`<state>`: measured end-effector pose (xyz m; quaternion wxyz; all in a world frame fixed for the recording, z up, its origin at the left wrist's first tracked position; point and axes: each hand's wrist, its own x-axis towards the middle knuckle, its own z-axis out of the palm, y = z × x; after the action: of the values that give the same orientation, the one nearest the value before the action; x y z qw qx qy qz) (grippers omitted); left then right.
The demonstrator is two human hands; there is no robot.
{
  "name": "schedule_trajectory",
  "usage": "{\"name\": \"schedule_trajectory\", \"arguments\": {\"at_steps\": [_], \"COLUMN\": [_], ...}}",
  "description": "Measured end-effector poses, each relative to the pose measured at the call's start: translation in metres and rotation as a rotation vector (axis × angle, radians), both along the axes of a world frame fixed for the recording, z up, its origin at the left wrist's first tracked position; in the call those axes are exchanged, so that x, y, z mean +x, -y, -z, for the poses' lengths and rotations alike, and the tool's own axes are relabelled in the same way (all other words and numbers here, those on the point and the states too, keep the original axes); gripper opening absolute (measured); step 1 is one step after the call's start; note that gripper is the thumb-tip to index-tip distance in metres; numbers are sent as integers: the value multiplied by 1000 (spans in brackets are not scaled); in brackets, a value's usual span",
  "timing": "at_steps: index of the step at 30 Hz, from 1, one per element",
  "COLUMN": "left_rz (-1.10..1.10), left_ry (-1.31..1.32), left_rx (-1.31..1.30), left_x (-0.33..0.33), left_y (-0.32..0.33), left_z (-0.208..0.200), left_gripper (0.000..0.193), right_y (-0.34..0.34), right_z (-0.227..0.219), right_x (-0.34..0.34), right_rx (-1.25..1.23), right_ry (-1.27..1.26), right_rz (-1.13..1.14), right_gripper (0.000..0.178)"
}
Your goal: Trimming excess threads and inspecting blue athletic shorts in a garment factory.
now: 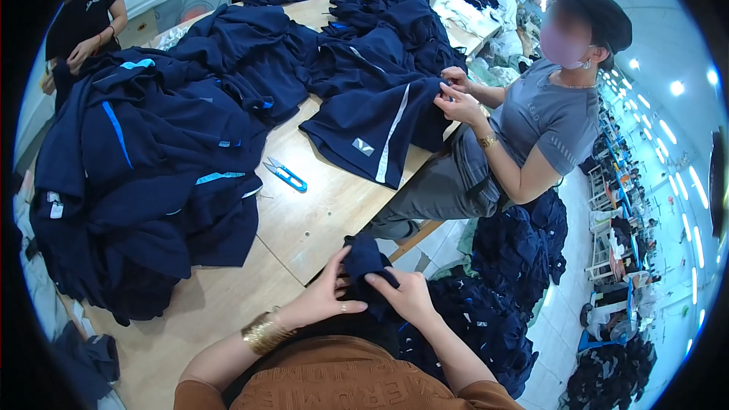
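Observation:
Both my hands grip a navy garment (367, 258) close to my body, at the near edge of the table. My left hand (330, 292), below a wide gold bracelet, pinches its left side with the thumb toward me. My right hand (404, 292) holds the right side, thumb pressed on top of the cloth. Part of the fabric hangs below and is hidden by my hands. Blue-handled thread snips (287, 175) lie on the wooden table (292, 224) beyond my left hand.
A large heap of navy garments (152, 182) covers the table's left. More navy clothing (395, 23) lies at the back. On the right, a person in grey (543, 106) handles a navy garment with a white stripe (364, 133). Navy piles (486, 319) lie on the floor.

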<state>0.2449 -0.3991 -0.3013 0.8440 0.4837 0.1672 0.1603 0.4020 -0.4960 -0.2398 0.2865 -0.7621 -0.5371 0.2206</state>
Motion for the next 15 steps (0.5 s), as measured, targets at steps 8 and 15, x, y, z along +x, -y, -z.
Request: {"name": "schedule_trajectory", "arguments": {"at_steps": [8, 15], "left_rz": [371, 71], "left_ry": [88, -47], "left_rx": [-152, -223], "left_x": [36, 71], "left_y": [10, 5], "left_z": [-24, -41], "left_gripper": [42, 24], "right_y": [22, 71], "right_z": [-61, 8], "right_x": [69, 43], "right_rx": [14, 284], "right_ry": [-676, -641], "right_rz": [129, 286], "right_gripper": [27, 11]}}
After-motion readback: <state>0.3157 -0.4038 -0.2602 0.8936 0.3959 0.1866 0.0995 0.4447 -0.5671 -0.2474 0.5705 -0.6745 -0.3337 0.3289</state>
